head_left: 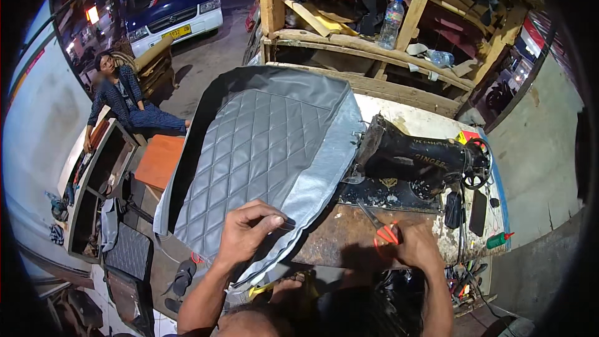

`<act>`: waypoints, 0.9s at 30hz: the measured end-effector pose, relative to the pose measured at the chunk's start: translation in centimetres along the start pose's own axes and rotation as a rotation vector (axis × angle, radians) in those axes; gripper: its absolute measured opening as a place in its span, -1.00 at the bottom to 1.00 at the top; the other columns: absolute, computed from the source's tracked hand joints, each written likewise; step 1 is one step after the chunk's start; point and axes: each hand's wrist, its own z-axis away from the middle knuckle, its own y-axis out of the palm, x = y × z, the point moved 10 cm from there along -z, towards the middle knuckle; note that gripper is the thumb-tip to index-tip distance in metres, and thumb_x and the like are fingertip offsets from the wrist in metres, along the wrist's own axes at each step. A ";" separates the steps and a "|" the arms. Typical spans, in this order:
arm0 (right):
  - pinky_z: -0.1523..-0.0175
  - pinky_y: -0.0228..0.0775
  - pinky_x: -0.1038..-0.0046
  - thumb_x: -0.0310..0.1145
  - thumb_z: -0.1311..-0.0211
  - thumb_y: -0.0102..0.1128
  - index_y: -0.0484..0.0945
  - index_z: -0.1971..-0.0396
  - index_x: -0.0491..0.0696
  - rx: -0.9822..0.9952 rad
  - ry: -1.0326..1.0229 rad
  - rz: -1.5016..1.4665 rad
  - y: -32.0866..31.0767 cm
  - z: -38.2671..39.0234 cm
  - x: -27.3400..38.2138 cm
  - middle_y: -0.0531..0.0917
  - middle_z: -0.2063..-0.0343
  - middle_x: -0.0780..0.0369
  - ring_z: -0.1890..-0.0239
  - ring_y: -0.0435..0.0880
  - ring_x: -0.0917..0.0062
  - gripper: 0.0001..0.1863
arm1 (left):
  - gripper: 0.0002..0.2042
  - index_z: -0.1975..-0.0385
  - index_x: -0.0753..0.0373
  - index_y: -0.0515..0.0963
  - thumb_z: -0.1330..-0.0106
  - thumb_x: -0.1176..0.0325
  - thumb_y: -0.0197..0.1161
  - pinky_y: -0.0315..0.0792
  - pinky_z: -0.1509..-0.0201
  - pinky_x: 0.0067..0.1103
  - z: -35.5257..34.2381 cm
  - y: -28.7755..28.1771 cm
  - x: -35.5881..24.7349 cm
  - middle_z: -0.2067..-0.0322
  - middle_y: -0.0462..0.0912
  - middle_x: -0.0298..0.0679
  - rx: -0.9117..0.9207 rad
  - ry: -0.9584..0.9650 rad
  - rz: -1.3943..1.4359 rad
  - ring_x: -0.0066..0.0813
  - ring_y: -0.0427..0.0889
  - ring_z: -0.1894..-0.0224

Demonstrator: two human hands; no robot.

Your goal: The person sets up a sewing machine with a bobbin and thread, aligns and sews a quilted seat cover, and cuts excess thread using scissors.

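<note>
A large dark grey cover with diamond quilting (249,131) and a pale-backed border spreads over the left of the table, its near end hanging past the front edge. Over its near part, my left hand (245,229) is closed in a pinch. Something thin and dark shows at the fingertips, too fine to name. My right hand (419,244) grips orange-handled scissors (385,233) above the table's worn front edge. Their blades point away and to the left, toward the black sewing machine (412,156). The cover's pale border lies against the machine's needle end.
A dark pouch (453,210), a black phone-like slab (477,212) and a green bottle (498,240) lie right of the machine. Behind stands a wooden rack (349,37) with a water bottle (392,22). A person (131,97) sits far left, beside an orange stool (160,161).
</note>
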 end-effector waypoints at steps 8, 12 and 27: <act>0.06 0.60 0.37 -0.45 -0.01 0.51 0.53 0.12 -0.13 -0.083 0.019 -0.562 -0.5 2.6 5.0 0.68 0.35 0.10 0.10 0.75 0.27 -0.58 | -0.88 0.32 0.35 0.76 -0.27 0.43 0.43 0.52 0.05 -0.48 0.0 0.6 -1.9 0.35 0.76 -0.17 -0.015 0.115 -0.048 -0.39 0.68 0.21; 0.12 0.61 0.31 -0.15 -0.04 0.54 0.50 0.10 -0.07 -0.169 -0.221 -0.384 -0.7 1.9 11.4 0.62 0.21 0.15 0.11 0.68 0.27 -0.48 | -0.92 0.37 0.29 0.77 -0.20 0.44 0.47 0.46 0.01 -0.46 0.2 0.8 -4.5 0.36 0.77 -0.27 -0.047 0.295 -0.265 -0.35 0.64 0.20; 0.36 0.36 0.39 0.00 -0.21 0.42 0.51 0.33 -0.07 -0.328 -0.298 -0.159 0.0 0.8 17.1 0.52 0.47 0.26 0.45 0.55 0.49 -0.58 | -0.98 0.52 0.07 0.73 -0.12 0.38 0.42 0.18 -0.17 -0.30 3.2 3.7 -9.1 0.41 0.72 -0.49 0.098 0.490 -0.395 -0.48 0.60 0.21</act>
